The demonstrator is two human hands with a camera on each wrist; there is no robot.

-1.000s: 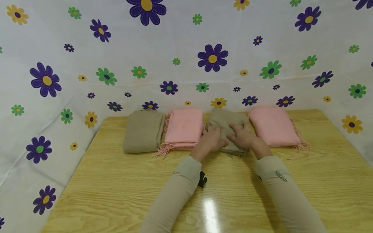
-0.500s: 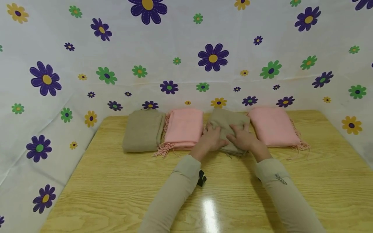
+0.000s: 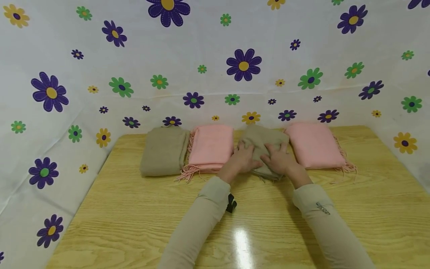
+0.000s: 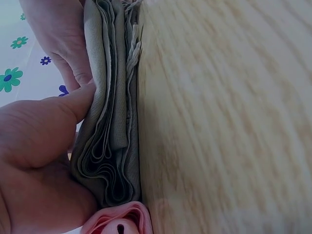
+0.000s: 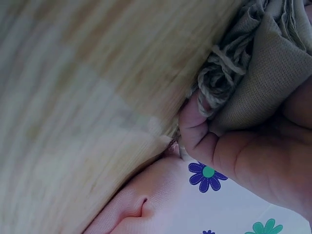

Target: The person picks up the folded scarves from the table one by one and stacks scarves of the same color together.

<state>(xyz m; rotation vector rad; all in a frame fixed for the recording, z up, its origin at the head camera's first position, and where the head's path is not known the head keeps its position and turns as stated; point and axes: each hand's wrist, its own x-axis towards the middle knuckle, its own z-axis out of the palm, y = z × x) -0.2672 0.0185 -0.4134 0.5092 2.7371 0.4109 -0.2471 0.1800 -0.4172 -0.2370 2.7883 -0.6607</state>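
A folded beige fringed scarf (image 3: 263,135) lies on the table in the head view, creased under both hands. My left hand (image 3: 242,160) rests on its left part, fingers spread over the cloth and thumb pointing inward. On the right part lies my right hand (image 3: 280,160), its fingers also spread. The left wrist view shows the left thumb pressing the top of the scarf's stacked layers (image 4: 114,97). In the right wrist view, the right hand (image 5: 258,156) has its little finger at the scarf's side, touching grey-beige fringe (image 5: 222,78) near the tabletop.
A folded pink scarf (image 3: 211,145) sits close on the left, with a folded beige cloth (image 3: 164,151) beyond it. Another folded pink scarf (image 3: 315,145) lies to the right. The wooden table (image 3: 134,220) meets a flower-patterned white sheet (image 3: 188,45) at the back.
Both hands stay on the beige scarf with almost no movement. The head view has shifted very slightly.
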